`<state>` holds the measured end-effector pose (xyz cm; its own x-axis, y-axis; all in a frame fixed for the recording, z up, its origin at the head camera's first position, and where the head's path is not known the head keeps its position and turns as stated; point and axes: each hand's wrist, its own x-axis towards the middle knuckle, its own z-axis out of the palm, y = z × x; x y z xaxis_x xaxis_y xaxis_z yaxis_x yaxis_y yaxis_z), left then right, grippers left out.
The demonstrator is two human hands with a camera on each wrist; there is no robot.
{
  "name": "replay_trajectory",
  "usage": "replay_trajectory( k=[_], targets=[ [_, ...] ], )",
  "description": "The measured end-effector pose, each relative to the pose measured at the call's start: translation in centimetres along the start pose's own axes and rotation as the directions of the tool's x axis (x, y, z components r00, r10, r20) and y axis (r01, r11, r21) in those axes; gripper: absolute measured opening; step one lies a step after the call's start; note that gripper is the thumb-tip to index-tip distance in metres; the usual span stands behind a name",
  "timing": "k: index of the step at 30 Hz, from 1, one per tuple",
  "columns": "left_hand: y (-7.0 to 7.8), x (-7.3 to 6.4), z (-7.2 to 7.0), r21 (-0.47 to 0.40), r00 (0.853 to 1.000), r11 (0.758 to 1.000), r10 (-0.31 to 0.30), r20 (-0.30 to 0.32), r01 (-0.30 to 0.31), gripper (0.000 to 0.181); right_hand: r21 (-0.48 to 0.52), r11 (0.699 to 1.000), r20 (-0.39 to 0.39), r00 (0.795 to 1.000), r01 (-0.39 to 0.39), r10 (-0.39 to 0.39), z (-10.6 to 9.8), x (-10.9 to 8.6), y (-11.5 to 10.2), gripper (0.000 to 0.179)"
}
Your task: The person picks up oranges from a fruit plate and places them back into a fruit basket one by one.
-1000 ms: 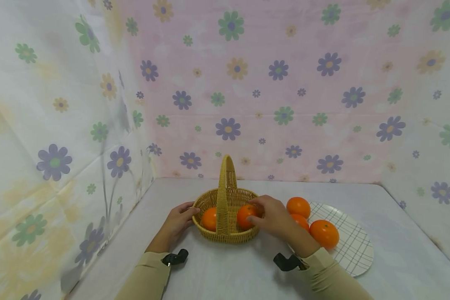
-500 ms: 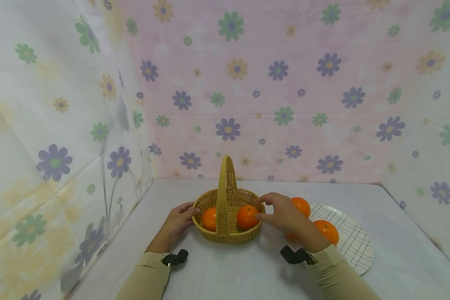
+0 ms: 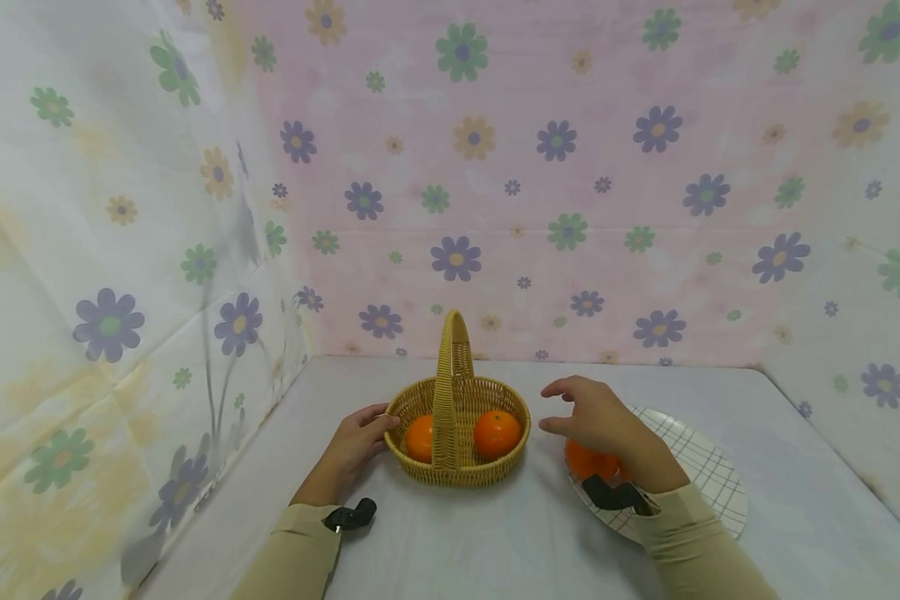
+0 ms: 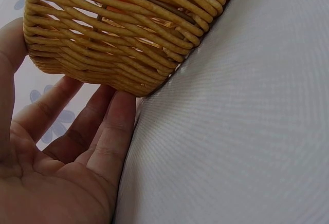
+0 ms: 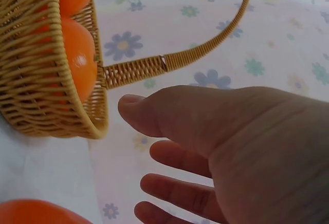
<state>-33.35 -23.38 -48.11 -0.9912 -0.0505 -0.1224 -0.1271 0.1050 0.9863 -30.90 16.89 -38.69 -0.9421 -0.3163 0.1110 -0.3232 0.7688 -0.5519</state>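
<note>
In the head view a woven wicker basket (image 3: 450, 475) with a tall arched handle stands upright on the table. One orange (image 3: 497, 434) lies in its right half, another orange (image 3: 419, 438) in its left half, partly behind the handle. My left hand (image 3: 356, 446) holds the basket's left side, thumb at the rim and fingertips against the outer wall (image 4: 113, 44). To the right of the basket, apart from it, hovers my right hand (image 3: 596, 417), fingers spread and holding nothing. Beneath that hand, more oranges (image 3: 588, 461) show partly; the wrist hides the others.
An oval white plate (image 3: 708, 471) with a dark grid pattern lies on the right, partly under my right forearm. A pale cloth covers the table (image 3: 450, 542). Flower-patterned curtains (image 3: 517, 167) stand behind and at both sides.
My right hand has let go of the orange in the basket's right half and drawn back rightward over the plate. The left hand and the basket stay put.
</note>
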Motion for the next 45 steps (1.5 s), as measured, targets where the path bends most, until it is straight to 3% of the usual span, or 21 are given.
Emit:
replay_trajectory(
  k=[18, 24, 37, 45],
  targets=[
    [-0.3, 0.2, 0.0, -0.003, 1.000, 1.000, 0.003, 0.001, -0.003, 0.050, 0.053, 0.988, 0.054, 0.989, -0.142, 0.139, -2.8, -0.5, 2.9, 0.061],
    [-0.1, 0.0, -0.1, 0.009, 1.000, 1.000, -0.020, -0.003, 0.020, 0.050, 0.032, 0.989, 0.073, 0.987, -0.143, 0.140, -3.5, -0.7, 3.6, 0.063],
    [0.0, 0.1, -0.2, -0.003, 1.000, 1.000, -0.003, 0.006, 0.003, 0.049, -0.003, 0.981, 0.096, 0.976, -0.194, 0.193, -3.4, -0.7, 5.2, 0.077],
    [0.0, 0.1, -0.2, 0.015, 1.000, 1.000, -0.012, 0.003, 0.012, 0.051, 0.008, 0.971, 0.116, 0.965, -0.237, 0.235, -3.3, -0.8, 5.7, 0.069]
  ],
)
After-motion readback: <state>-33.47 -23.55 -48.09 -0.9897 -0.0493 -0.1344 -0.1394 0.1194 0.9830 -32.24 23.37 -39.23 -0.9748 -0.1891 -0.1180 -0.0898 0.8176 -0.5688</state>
